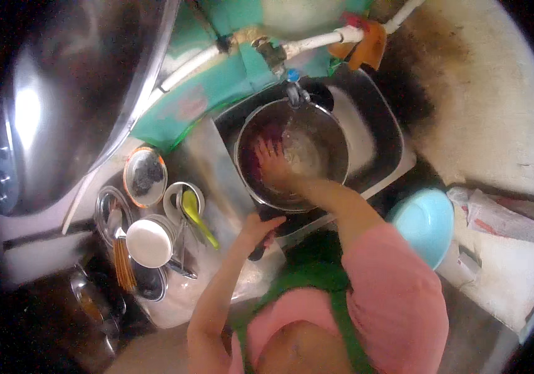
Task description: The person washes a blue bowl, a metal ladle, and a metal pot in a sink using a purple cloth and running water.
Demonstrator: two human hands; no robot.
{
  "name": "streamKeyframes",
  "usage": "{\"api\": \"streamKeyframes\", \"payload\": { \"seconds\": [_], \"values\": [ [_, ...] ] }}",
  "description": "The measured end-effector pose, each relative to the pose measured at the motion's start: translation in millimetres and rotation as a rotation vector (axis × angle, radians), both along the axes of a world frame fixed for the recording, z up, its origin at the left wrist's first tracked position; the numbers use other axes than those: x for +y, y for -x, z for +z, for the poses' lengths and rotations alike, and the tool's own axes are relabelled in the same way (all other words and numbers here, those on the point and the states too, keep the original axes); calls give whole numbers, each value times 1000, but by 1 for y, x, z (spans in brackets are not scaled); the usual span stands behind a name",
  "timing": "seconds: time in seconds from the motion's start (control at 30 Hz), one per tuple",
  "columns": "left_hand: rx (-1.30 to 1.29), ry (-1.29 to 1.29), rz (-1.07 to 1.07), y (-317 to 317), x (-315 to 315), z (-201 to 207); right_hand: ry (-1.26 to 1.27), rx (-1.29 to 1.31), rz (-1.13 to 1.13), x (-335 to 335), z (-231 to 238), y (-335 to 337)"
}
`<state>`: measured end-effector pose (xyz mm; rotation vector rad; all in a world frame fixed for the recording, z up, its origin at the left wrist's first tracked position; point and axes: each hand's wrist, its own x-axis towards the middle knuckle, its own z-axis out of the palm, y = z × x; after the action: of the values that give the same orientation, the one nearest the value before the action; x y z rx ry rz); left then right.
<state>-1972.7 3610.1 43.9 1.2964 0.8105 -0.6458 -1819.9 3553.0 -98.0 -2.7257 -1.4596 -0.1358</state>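
A large metal pot (329,149) sits in the sink, tilted under a thin stream of water from the tap (294,93). My right hand (273,163) reaches inside it, fingers spread flat against the left part of the inner surface. Around those fingers shows a dark reddish-purple patch; whether it is a cloth or a reflection I cannot tell. My left hand (258,233) is closed around the pot's black handle (257,252), at the near left of the rim.
On the left counter stand white bowls (149,242), a bowl with a lime-green spoon (197,218), an orange-rimmed dish (145,177) and wooden chopsticks (122,265). A light-blue basin (426,227) is at right. An orange cloth (370,47) hangs on the white pipe (317,45).
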Motion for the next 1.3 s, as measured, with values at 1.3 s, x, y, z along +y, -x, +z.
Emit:
{"api": "streamKeyframes", "payload": {
  "seconds": [1.3],
  "values": [
    [-40,-21,-93,-26,4,-43,247,-108,1050,8,-47,-196]
  ]
}}
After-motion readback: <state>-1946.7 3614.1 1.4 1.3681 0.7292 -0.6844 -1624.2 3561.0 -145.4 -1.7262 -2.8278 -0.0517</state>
